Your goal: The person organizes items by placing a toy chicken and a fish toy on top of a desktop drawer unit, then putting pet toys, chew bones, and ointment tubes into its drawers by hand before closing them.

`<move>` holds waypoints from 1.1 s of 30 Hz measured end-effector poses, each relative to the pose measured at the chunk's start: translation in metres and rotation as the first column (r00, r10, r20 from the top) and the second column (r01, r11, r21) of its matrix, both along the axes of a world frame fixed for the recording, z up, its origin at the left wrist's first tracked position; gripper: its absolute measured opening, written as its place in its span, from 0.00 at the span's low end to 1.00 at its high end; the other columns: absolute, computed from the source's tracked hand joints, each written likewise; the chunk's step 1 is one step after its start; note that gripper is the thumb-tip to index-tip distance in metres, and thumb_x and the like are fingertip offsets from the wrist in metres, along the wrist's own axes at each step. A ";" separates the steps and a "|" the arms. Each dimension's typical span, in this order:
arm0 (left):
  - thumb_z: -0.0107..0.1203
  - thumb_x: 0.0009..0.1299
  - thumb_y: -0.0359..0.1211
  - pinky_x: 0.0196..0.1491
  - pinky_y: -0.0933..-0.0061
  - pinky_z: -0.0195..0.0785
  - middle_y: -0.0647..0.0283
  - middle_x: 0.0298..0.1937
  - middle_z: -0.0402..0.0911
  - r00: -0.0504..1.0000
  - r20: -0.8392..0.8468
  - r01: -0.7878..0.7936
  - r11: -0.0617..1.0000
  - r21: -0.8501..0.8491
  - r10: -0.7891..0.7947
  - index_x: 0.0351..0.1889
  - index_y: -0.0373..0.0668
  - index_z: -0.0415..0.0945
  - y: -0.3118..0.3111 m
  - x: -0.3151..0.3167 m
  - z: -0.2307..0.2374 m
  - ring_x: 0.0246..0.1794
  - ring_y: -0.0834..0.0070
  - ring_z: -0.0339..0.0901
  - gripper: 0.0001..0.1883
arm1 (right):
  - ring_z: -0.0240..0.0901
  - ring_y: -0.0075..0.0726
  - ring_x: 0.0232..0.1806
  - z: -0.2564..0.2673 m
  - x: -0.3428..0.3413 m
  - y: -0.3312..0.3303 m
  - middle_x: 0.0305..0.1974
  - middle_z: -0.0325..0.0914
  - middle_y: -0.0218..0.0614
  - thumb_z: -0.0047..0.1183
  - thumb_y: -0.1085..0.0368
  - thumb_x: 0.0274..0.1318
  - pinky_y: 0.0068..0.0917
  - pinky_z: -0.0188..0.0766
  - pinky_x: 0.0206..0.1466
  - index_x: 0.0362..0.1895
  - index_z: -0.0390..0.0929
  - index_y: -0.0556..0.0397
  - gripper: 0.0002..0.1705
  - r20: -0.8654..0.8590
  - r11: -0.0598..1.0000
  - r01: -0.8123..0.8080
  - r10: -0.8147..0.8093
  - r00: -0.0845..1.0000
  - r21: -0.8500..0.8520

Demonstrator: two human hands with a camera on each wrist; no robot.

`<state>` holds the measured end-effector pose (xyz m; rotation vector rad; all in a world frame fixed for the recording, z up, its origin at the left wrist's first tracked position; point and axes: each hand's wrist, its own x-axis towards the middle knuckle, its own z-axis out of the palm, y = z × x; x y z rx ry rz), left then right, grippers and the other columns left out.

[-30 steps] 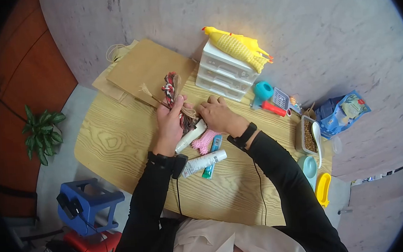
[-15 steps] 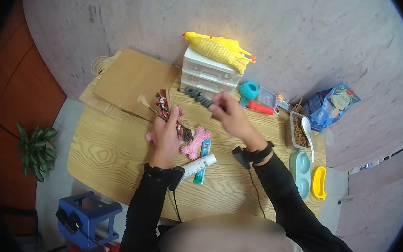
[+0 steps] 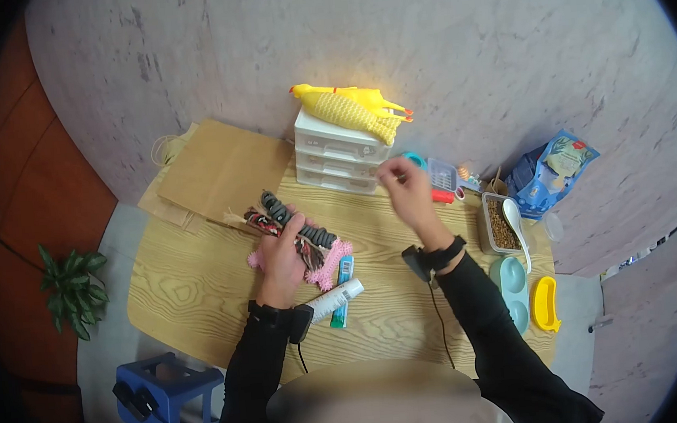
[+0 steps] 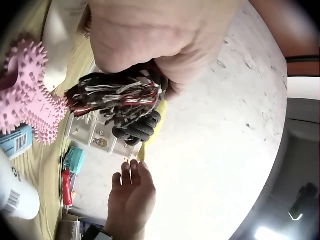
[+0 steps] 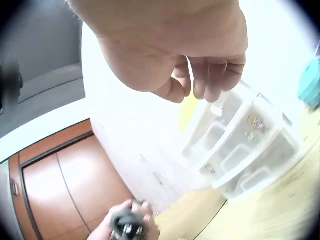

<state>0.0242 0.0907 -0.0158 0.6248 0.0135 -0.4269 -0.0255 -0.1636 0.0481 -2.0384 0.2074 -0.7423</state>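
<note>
My left hand (image 3: 281, 262) grips a bundle over the table. In it are a red, black and white knotted rope toy (image 4: 117, 95) with frayed ends and a dark grey coiled rope (image 3: 276, 208). Beige strands stick out on the left. Below the bundle lies a pink spiky bone toy (image 3: 337, 256), partly hidden by the hand. A blue-green tube (image 3: 344, 271) and a white tube (image 3: 339, 298) lie beside it. My right hand (image 3: 411, 198) is in the air in front of the drawers, fingers loosely bent and holding nothing.
White drawers (image 3: 335, 164) bear a yellow rubber chicken (image 3: 346, 107). Brown paper bags (image 3: 220, 169) lie at the back left. To the right stand a kibble box (image 3: 498, 223) with a white spoon (image 3: 514, 217), a teal double bowl (image 3: 509, 281) and a yellow dish (image 3: 546, 305).
My right hand picked up the dark grey coiled rope, brought it to the left hand and let go. The left hand now grips it with the knotted rope toy; the right has drawn away rightward.
</note>
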 end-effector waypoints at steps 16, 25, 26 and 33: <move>0.60 0.80 0.36 0.45 0.56 0.81 0.60 0.43 0.85 0.969 -0.124 0.209 0.977 -0.044 -0.213 0.48 0.43 0.76 -0.136 0.077 0.042 0.39 0.65 0.85 0.08 | 0.84 0.54 0.45 0.017 0.034 -0.081 0.69 0.77 0.51 0.55 0.73 0.60 0.40 0.81 0.54 0.69 0.78 0.49 0.31 -0.028 0.949 -0.104 0.100 0.995 -0.296; 0.58 0.82 0.42 0.56 0.43 0.79 0.60 0.58 0.84 0.951 -0.142 0.271 0.962 -0.039 -0.274 0.66 0.46 0.74 -0.158 0.086 0.050 0.53 0.58 0.85 0.19 | 0.88 0.47 0.40 0.011 0.039 -0.089 0.63 0.81 0.58 0.49 0.78 0.54 0.42 0.82 0.54 0.67 0.82 0.49 0.34 -0.058 0.967 -0.117 0.106 0.993 -0.226; 0.58 0.83 0.44 0.58 0.43 0.79 0.60 0.59 0.84 0.952 -0.143 0.266 0.963 -0.046 -0.270 0.66 0.46 0.74 -0.159 0.086 0.050 0.54 0.58 0.84 0.20 | 0.88 0.50 0.40 0.020 0.035 -0.085 0.57 0.83 0.59 0.48 0.78 0.53 0.43 0.81 0.53 0.66 0.82 0.49 0.34 -0.092 0.960 -0.095 0.073 0.993 -0.263; 0.62 0.80 0.35 0.51 0.49 0.83 0.59 0.59 0.84 0.977 -0.199 0.080 0.996 0.032 -0.072 0.65 0.45 0.74 -0.130 0.036 0.055 0.53 0.61 0.85 0.18 | 0.80 0.70 0.52 0.053 0.024 -0.064 0.51 0.83 0.59 0.49 0.77 0.49 0.54 0.77 0.60 0.61 0.86 0.42 0.34 -0.228 0.950 -0.011 -0.064 0.972 -0.313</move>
